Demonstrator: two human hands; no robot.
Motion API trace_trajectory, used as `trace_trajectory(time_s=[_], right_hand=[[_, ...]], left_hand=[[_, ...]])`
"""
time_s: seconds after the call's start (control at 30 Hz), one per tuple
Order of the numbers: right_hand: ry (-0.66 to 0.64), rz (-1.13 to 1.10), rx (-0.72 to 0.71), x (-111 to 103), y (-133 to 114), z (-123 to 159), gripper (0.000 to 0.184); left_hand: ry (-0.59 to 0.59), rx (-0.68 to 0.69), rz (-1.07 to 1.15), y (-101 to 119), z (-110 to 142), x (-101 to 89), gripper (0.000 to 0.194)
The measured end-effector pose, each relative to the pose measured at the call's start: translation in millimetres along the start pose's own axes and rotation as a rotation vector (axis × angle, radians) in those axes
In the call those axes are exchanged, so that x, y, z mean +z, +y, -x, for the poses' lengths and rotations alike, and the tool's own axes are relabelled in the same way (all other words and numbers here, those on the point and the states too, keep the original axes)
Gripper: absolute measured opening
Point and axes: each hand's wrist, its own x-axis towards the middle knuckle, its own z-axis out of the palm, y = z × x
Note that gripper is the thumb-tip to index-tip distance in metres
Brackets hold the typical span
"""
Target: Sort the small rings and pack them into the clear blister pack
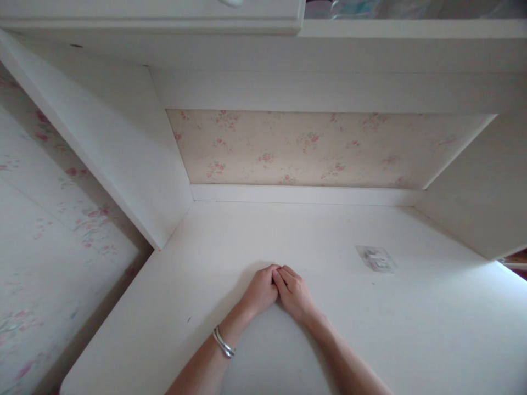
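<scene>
My left hand (262,289) and my right hand (295,296) rest together on the white desk (197,263), near its middle. Both are closed, fingers curled in, and they touch at the fingertips and thumbs. Nothing shows between them, only a small dark gap. A silver bangle (223,343) circles my left wrist. To the right of my hands, apart from them, a small clear plastic packet (376,259) lies flat on the desk; what is inside is too blurred to name.
White side panels stand at left (119,142) and right (481,192). Overhead hangs a white shelf unit (247,52) with a door (148,12); blurred items show in its open part. Floral wallpaper (304,148) covers the back. The desk's left edge meets a gap by the wall.
</scene>
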Motion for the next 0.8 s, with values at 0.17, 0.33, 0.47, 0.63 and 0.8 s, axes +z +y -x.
trace_trajectory(time_s=[0.17,0.33,0.47,0.63,0.8], right_hand=[[-0.008,0.012,-0.011,0.2,1.1,1.2,0.037],[-0.013,0.016,-0.017,-1.0,-0.4,3.2,0.035],[-0.024,0.029,-0.035,-1.8,-1.8,4.0,0.034],[-0.026,0.029,-0.033,-1.9,-1.6,3.6,0.035],[-0.033,0.028,-0.019,-2.4,-2.4,4.8,0.034]], left_hand=[[-0.003,-0.006,-0.038,2.0,0.8,-0.5,0.038],[-0.008,0.008,-0.053,3.7,2.0,-0.7,0.039],[-0.007,0.023,-0.07,2.4,2.7,-0.3,0.039],[-0.014,0.026,-0.09,2.0,3.4,-0.5,0.036],[-0.011,0.036,-0.102,3.0,4.6,-0.6,0.036]])
